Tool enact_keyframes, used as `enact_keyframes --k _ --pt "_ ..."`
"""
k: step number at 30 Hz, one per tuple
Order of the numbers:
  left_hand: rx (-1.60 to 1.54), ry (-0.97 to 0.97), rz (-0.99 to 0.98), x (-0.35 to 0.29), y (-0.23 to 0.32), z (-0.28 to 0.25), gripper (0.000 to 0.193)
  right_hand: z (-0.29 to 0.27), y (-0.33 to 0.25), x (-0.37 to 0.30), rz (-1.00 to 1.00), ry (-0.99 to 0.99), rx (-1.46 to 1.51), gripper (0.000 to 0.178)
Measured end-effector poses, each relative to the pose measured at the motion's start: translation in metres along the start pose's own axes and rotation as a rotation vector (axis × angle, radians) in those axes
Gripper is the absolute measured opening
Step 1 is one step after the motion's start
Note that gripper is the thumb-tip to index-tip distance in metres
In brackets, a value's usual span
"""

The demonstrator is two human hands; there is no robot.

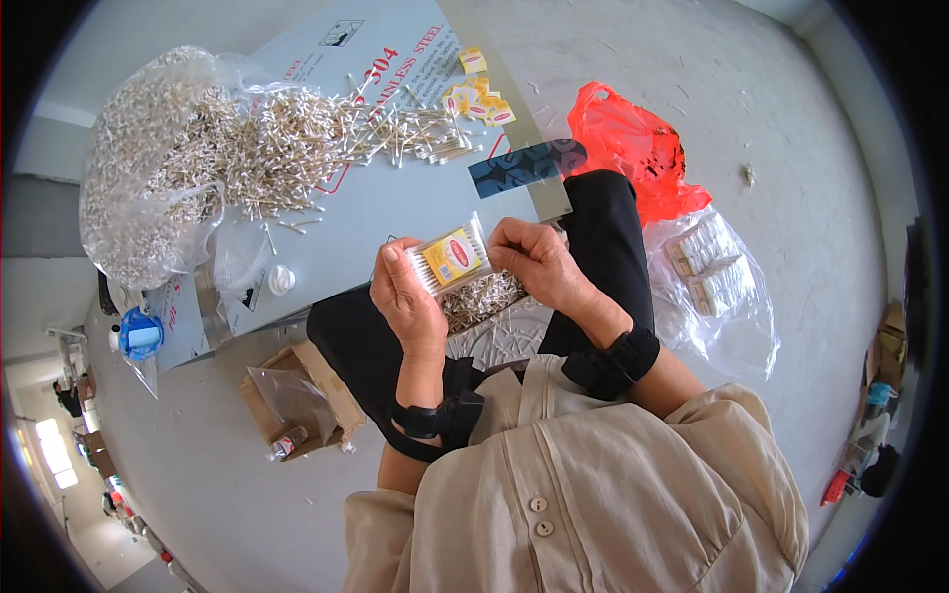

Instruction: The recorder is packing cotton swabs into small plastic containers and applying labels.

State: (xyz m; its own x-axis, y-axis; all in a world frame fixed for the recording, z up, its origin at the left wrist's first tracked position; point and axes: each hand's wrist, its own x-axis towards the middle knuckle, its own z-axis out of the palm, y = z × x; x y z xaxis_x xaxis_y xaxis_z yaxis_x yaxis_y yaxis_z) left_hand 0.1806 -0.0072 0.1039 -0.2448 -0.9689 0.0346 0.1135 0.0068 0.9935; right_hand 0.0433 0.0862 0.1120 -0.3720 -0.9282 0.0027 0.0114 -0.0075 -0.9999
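A small clear pack of cotton swabs [427,271] with a yellow, white and red label is held up above my lap. My left hand [409,301] grips its left end, thumb on top. At the other end, the curled fingers and thumb of my right hand [542,265] pinch the edge of the plastic. Below the pack, loose cotton swabs [482,301] fill a container between my knees, partly hidden by the hands. On the table ahead lies a big heap of loose swabs [282,148], spilling from a large clear bag [148,128].
Yellow label cards [478,101] lie at the table's [395,212] far right corner. A white cap [282,280] sits near its front edge. To the right are a red plastic bag [628,148] and a clear bag of packs [736,316]. A cardboard box [265,415] stands on the floor at left.
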Motion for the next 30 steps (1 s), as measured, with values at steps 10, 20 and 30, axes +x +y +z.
enact_keyframes --k 10,20,30 --pt "-0.031 -0.300 0.070 0.015 0.016 -0.020 0.042 -0.012 -0.010 0.009 -0.335 -0.063 -0.450 0.007" --pt "-0.066 -0.361 -0.168 -0.002 0.010 -0.005 0.019 0.001 0.004 0.016 -0.023 0.092 -0.024 0.018" --pt "-0.090 -0.287 -0.233 -0.004 0.010 0.005 0.017 0.005 0.009 0.006 0.273 0.113 0.384 0.034"
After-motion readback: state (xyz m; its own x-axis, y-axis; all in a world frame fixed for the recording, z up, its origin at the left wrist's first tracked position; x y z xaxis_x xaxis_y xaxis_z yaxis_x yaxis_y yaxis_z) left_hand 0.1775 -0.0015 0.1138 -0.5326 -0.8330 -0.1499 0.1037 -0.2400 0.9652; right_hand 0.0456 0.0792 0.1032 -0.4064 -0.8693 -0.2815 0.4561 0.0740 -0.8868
